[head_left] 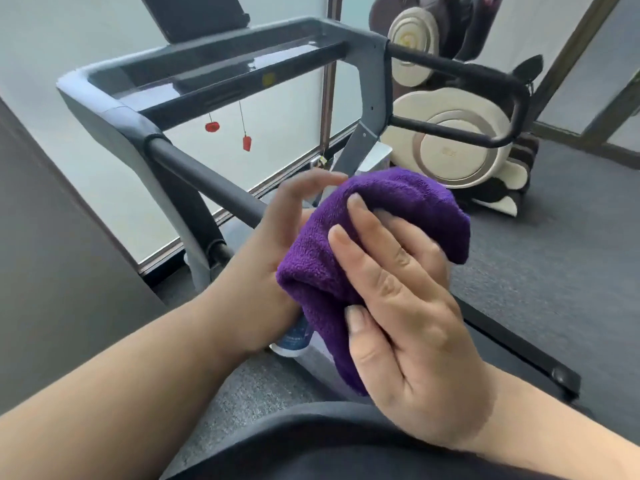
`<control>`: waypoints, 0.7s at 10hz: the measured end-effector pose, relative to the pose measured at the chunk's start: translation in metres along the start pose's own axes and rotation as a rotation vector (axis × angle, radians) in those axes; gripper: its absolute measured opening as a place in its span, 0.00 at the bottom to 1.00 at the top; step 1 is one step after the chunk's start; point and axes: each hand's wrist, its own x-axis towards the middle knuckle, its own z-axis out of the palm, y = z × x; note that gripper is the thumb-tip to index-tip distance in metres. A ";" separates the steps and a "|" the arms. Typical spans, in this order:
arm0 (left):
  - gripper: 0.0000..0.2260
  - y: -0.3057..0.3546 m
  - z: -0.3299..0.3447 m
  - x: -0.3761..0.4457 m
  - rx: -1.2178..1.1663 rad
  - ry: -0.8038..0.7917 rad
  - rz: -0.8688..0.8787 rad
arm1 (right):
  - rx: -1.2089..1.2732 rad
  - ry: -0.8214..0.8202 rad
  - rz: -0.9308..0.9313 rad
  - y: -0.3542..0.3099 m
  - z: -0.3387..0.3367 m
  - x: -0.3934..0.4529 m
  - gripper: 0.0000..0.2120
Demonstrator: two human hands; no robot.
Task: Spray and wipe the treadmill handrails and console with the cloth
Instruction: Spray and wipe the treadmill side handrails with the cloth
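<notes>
purple cloth (374, 244) bunched between both hands, in front of treadmill rail (204, 181). right hand (398, 306) clasping cloth from outside. left hand (273, 237) gripping bottle (294, 337), forefinger raised, cloth against palm.

A purple terry cloth (374, 237) is bunched up in front of the treadmill, well short of its grey console (194, 69). A black handrail (204, 183) is seen slanting behind the cloth.
</notes>
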 end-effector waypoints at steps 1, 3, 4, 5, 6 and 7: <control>0.33 -0.011 -0.004 0.015 0.074 -0.095 -0.039 | -0.119 -0.074 0.083 0.015 0.018 -0.009 0.23; 0.25 -0.048 -0.023 0.002 0.122 0.134 -0.226 | -0.330 -0.349 0.336 0.028 0.043 -0.013 0.25; 0.25 -0.059 -0.031 -0.007 0.077 0.192 -0.242 | -0.387 -0.338 0.345 0.025 0.048 0.003 0.22; 0.26 -0.069 -0.035 -0.014 0.040 0.230 -0.229 | -0.465 -0.372 0.378 0.025 0.043 0.009 0.20; 0.26 -0.074 -0.042 -0.016 0.000 0.253 -0.238 | -0.614 -0.505 0.338 0.027 0.041 0.015 0.29; 0.27 -0.084 -0.048 -0.019 -0.007 0.262 -0.237 | -0.735 -0.550 0.301 0.029 0.058 0.024 0.32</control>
